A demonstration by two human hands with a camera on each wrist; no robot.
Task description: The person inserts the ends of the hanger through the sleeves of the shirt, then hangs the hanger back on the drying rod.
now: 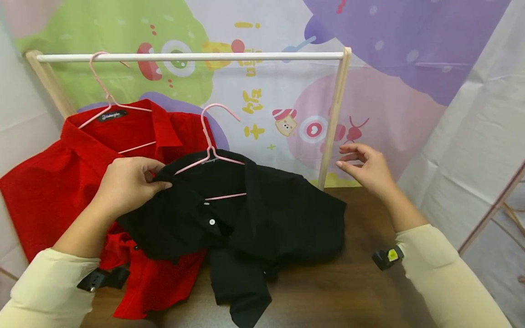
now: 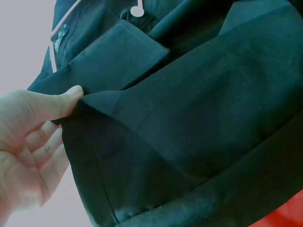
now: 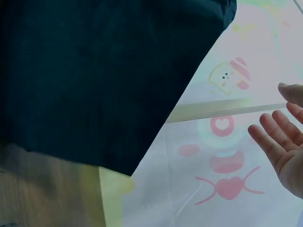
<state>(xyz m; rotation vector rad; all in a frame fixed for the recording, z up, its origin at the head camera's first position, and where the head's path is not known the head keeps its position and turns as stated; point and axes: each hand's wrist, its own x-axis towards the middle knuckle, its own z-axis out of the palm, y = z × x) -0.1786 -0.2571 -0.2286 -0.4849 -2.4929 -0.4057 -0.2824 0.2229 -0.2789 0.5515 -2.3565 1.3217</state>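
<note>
My left hand (image 1: 130, 184) pinches the black shirt (image 1: 283, 214) at its shoulder beside the collar, thumb on top. In the left wrist view the thumb of the left hand (image 2: 33, 127) presses the black cloth (image 2: 189, 123) against the fingers. A pink hanger (image 1: 208, 132) sits inside the black shirt's collar, its hook free of the rail. My right hand (image 1: 369, 168) is held up to the right of the rack post, fingers loosely bent, touching nothing. The right wrist view shows the right hand (image 3: 289, 151) apart from the shirt's dark sleeve (image 3: 109, 85).
A red shirt (image 1: 45, 182) hangs by another pink hanger (image 1: 98, 77) from the white rail (image 1: 262, 56) at left. A wooden post (image 1: 334, 123) holds the rail's right end. Below is a brown wooden table (image 1: 336, 291); a printed cartoon cloth (image 1: 262, 23) hangs behind.
</note>
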